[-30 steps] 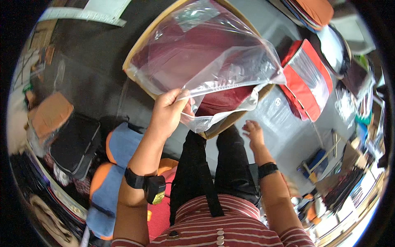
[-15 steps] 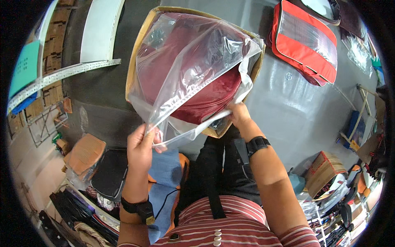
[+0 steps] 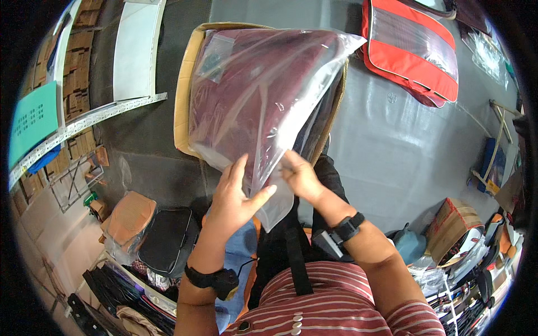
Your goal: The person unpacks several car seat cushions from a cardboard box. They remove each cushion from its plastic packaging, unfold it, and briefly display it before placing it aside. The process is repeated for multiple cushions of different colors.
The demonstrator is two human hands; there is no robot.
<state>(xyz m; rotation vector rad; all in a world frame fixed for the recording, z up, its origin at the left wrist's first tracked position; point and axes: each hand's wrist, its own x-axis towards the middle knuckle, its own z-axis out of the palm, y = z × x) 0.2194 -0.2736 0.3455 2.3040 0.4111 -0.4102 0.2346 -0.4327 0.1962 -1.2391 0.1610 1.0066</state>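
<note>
Clear bag (image 3: 269,101) lies ahead, near corner between my spread-open left hand (image 3: 231,193) and curled right hand (image 3: 302,178); latter's at its edge, can't tell if gripping.

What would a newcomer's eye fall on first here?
Likely the clear plastic bag with dark red contents, partly in the cardboard box, upper centre, with the left hand and right hand at its lower end. Then the red case, upper right, and the teal panel at the left edge.
</note>
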